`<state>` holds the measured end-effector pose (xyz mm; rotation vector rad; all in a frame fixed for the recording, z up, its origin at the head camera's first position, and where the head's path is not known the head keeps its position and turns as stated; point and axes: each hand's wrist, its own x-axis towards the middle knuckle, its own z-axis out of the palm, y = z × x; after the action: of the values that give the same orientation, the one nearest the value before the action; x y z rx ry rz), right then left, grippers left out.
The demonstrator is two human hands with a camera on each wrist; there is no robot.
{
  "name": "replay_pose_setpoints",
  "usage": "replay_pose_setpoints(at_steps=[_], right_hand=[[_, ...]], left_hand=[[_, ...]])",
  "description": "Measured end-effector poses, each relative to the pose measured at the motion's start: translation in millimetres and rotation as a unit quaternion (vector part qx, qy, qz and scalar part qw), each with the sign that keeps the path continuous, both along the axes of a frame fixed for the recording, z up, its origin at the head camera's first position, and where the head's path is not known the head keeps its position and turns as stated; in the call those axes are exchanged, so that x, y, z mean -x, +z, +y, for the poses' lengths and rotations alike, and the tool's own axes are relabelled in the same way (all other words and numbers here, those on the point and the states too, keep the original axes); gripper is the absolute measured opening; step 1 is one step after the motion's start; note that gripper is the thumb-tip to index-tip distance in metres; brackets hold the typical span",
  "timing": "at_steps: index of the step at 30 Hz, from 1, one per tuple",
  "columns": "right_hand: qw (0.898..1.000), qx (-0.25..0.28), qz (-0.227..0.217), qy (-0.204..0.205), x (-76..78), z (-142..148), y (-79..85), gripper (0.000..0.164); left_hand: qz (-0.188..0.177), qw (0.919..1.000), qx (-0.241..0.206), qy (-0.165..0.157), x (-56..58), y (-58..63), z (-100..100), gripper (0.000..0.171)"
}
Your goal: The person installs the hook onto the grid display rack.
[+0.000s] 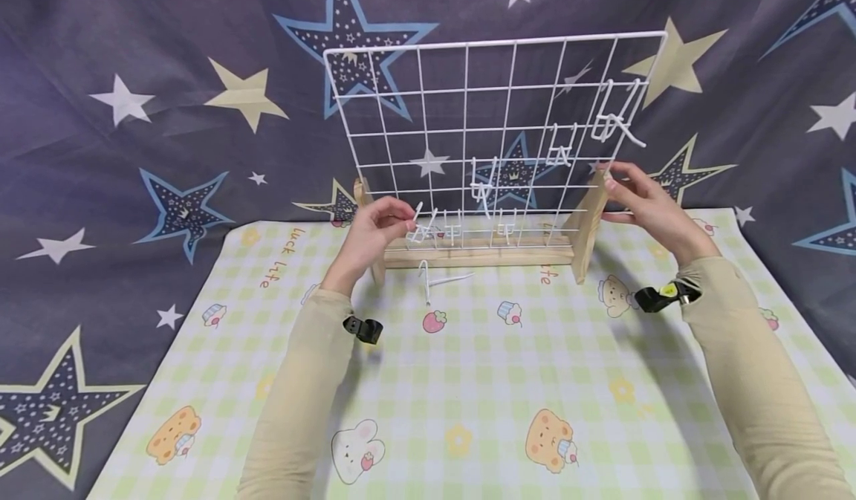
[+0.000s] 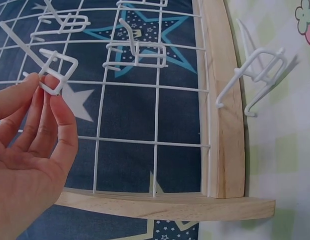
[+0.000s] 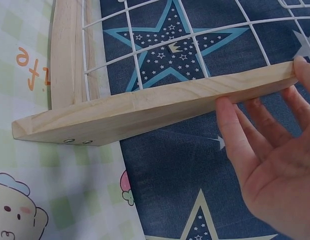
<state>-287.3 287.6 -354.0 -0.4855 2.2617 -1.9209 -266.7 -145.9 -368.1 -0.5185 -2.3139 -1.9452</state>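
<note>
A white wire grid (image 1: 466, 114) stands upright in a wooden base (image 1: 481, 256). My left hand (image 1: 376, 236) is in front of the grid's lower left, pinching a white wire hook (image 2: 58, 75) between thumb and fingers. The hook's straight prong points up and away from the fingertips in the left wrist view. At the other end, my right hand (image 1: 645, 203) grips the upper end of the wooden side post (image 3: 160, 100) with thumb and fingers. Several similar hooks hang on the grid, among them one at its upper right (image 1: 611, 117) and one near the middle (image 1: 483, 182).
One loose white hook (image 1: 428, 283) lies on the checked tablecloth (image 1: 481, 366) in front of the base. Behind the stand hangs a dark cloth with stars (image 1: 180, 143). The left wooden post (image 1: 362, 190) is partly hidden by my left hand.
</note>
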Motion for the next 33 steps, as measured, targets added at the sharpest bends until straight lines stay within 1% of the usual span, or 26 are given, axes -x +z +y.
replay_pose_setpoints(at_steps=[4, 7, 11, 18, 22, 26, 33], right_hand=[[1.0, -0.004, 0.004, -0.001, -0.2, 0, -0.6, 0.042], [1.0, -0.003, 0.004, 0.001, -0.3, 0, -0.9, 0.041], [1.0, -0.008, 0.004, 0.0, -0.4, 0, -0.9, 0.042], [1.0, -0.018, 0.005, -0.01, -0.8, 0, -0.4, 0.047], [1.0, -0.014, 0.005, -0.01, -0.7, -1, -0.3, 0.048], [1.0, -0.008, 0.004, -0.008, -0.7, -1, -0.2, 0.046], [1.0, 0.003, 0.003, -0.002, 0.0, 0, -0.5, 0.045]], left_hand=[[0.005, 1.0, -0.007, 0.002, 1.1, 1.4, -1, 0.016], [0.018, 0.9997, -0.014, 0.004, 0.9, 4.2, -1, 0.015], [0.029, 0.999, -0.031, 0.013, 1.0, 11.3, 0, 0.015], [0.043, 0.9972, -0.053, 0.029, 5.6, 23.6, 1, 0.014], [0.057, 0.9944, -0.081, 0.036, 8.2, 31.6, 5, 0.013], [0.068, 0.9905, -0.113, 0.039, 10.7, 39.2, 9, 0.015], [0.096, 0.9801, -0.158, 0.073, 13.8, 49.7, 14, 0.02]])
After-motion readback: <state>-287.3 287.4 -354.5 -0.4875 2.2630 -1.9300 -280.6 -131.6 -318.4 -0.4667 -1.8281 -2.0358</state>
